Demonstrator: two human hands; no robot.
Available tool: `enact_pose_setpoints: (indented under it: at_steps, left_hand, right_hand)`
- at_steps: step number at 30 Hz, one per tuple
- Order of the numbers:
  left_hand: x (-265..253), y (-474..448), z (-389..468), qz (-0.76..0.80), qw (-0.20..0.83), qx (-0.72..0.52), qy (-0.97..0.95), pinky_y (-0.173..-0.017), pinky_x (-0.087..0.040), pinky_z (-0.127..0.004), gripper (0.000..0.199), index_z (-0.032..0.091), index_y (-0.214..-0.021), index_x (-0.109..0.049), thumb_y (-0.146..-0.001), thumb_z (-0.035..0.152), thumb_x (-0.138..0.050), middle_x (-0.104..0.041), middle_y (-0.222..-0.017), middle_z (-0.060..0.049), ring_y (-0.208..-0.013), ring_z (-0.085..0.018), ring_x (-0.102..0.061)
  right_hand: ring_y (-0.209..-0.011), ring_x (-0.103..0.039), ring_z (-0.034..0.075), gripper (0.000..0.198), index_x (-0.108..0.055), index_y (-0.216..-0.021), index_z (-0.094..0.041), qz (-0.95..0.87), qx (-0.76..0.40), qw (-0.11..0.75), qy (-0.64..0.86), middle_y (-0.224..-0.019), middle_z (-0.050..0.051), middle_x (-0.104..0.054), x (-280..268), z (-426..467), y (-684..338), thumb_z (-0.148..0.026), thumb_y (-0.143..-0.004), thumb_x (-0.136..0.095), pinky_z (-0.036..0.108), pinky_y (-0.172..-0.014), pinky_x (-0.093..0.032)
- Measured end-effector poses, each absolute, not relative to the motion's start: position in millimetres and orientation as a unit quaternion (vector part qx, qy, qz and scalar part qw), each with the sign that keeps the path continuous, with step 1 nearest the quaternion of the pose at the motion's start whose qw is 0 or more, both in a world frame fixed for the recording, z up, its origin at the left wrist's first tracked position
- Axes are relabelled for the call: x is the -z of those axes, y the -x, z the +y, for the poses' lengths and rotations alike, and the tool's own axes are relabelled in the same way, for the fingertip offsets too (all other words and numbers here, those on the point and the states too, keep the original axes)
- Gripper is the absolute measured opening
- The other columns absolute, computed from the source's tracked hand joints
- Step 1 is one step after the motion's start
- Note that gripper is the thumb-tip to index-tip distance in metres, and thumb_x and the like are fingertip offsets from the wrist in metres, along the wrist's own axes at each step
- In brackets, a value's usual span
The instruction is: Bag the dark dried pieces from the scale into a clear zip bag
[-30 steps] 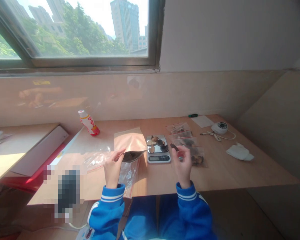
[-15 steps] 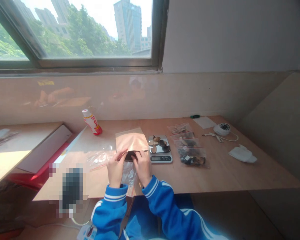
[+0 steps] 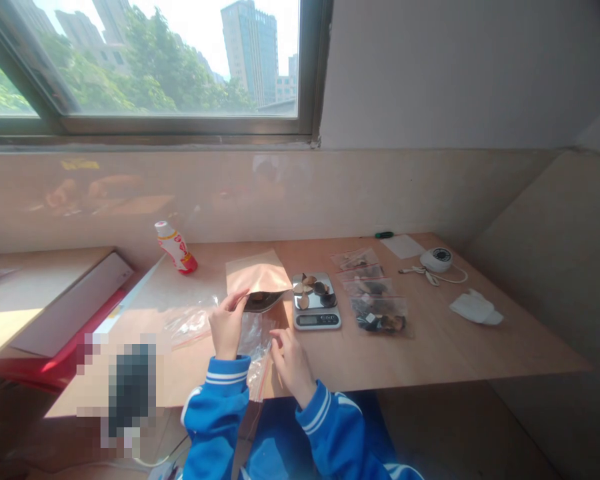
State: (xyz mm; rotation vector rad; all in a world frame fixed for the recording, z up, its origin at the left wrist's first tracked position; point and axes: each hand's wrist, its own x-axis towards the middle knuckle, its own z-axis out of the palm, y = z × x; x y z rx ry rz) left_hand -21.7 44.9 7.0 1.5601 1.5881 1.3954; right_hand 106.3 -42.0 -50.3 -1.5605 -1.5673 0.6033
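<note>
A brown paper pouch (image 3: 257, 272) lies on the table with its dark mouth gaping toward me. My left hand (image 3: 226, 327) pinches the pouch at the left corner of that mouth. My right hand (image 3: 291, 357) is off the pouch, to its lower right, with fingers loosely bent and apart and nothing seen in them. Beneath and between my hands lies a clear zip bag (image 3: 253, 337). Just right of the pouch stands a white kitchen scale (image 3: 318, 321), with several brown and dark flat pieces (image 3: 309, 287) on its plate.
Several filled zip bags (image 3: 380, 321) overlap right of the scale. Farther right are a white round device with a cable (image 3: 436, 260) and a crumpled white tissue (image 3: 476, 308). A drink bottle (image 3: 177, 248) stands at back left, above more clear plastic bags (image 3: 193, 321).
My right hand has let go of the pouch and moved down and right. The pouch's mouth now gapes wider, while my left hand keeps its grip. The view has shifted slightly.
</note>
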Motion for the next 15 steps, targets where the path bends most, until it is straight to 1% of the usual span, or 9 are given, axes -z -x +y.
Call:
enact_pose_setpoints:
  at_steps: [2, 5, 7, 9, 11, 13, 15]
  left_hand:
    - [-4.3, 23.8, 42.2, 0.583, 0.258, -0.512, -0.576, -0.086, -0.05, -0.032, 0.024, 0.023, -0.091, -0.072, -0.076, 0.036, -0.06, -0.074, -0.096, -0.004, -0.094, -0.022, -0.067]
    - [-1.8, 24.3, 36.7, 0.584, 0.266, -0.506, -0.576, -0.087, -0.05, -0.032, 0.024, 0.023, -0.092, -0.072, -0.076, 0.036, -0.06, -0.074, -0.097, -0.004, -0.096, -0.022, -0.067]
    - [-2.7, 22.1, 32.4, 0.587, 0.268, -0.501, -0.577, -0.087, -0.05, -0.032, 0.024, 0.024, -0.092, -0.072, -0.076, 0.037, -0.06, -0.074, -0.098, -0.004, -0.096, -0.022, -0.067]
    - [-5.2, 18.9, 28.0, 0.589, 0.269, -0.498, -0.577, -0.086, -0.05, -0.032, 0.024, 0.024, -0.092, -0.072, -0.077, 0.036, -0.06, -0.074, -0.097, -0.003, -0.095, -0.022, -0.067]
    - [-8.1, 15.9, 23.8, 0.591, 0.265, -0.496, -0.578, -0.085, -0.051, -0.031, 0.023, 0.024, -0.092, -0.072, -0.077, 0.036, -0.06, -0.074, -0.096, -0.003, -0.093, -0.021, -0.068]
    - [-10.5, 14.2, 20.6, 0.593, 0.257, -0.494, -0.581, -0.084, -0.051, -0.031, 0.022, 0.024, -0.092, -0.072, -0.077, 0.035, -0.06, -0.074, -0.096, -0.003, -0.093, -0.021, -0.068]
    - [-12.5, 13.7, 18.9, 0.595, 0.252, -0.492, -0.583, -0.083, -0.05, -0.03, 0.023, 0.025, -0.093, -0.072, -0.078, 0.035, -0.059, -0.074, -0.096, -0.002, -0.093, -0.021, -0.068]
  right_hand:
    - [-0.092, -0.064, 0.021, 0.028, -0.061, -0.106, -0.017, -0.628, -0.24, 0.429, 0.603, -0.098, 0.01, -0.063, 44.6, -40.2, -106.9, -0.018, -0.089, -0.038, 0.033, -0.08, -0.053]
    - [-0.101, -0.062, 0.02, 0.033, -0.058, -0.115, -0.018, -0.644, -0.239, 0.46, 0.563, -0.107, 0.01, -0.065, 31.9, -33.9, -105.7, -0.018, -0.091, -0.036, 0.031, -0.087, -0.05]
    - [-0.1, -0.063, 0.019, 0.035, -0.054, -0.121, -0.019, -0.657, -0.232, 0.446, 0.561, -0.108, 0.009, -0.066, 22.6, -26.4, -103.3, -0.019, -0.092, -0.036, 0.029, -0.085, -0.05]
    - [-0.091, -0.066, 0.019, 0.035, -0.054, -0.122, -0.02, -0.68, -0.213, 0.388, 0.584, -0.099, 0.007, -0.069, 12.9, -17.3, -100.2, -0.018, -0.092, -0.037, 0.028, -0.078, -0.052]
    - [-0.084, -0.066, 0.019, 0.031, -0.057, -0.116, -0.019, -0.715, -0.173, 0.316, 0.599, -0.092, 0.007, -0.069, 3.3, -8.3, -96.7, -0.017, -0.091, -0.038, 0.028, -0.072, -0.051]
    - [-0.088, -0.063, 0.021, 0.026, -0.061, -0.105, -0.016, -0.756, -0.115, 0.256, 0.591, -0.093, 0.01, -0.067, -4.8, -0.6, -93.2, -0.013, -0.09, -0.041, 0.029, -0.072, -0.05]
    - [-0.095, -0.059, 0.023, 0.022, -0.063, -0.097, -0.012, -0.792, -0.058, 0.22, 0.567, -0.098, 0.014, -0.063, -8.9, 6.6, -89.8, -0.009, -0.087, -0.044, 0.032, -0.076, -0.049]
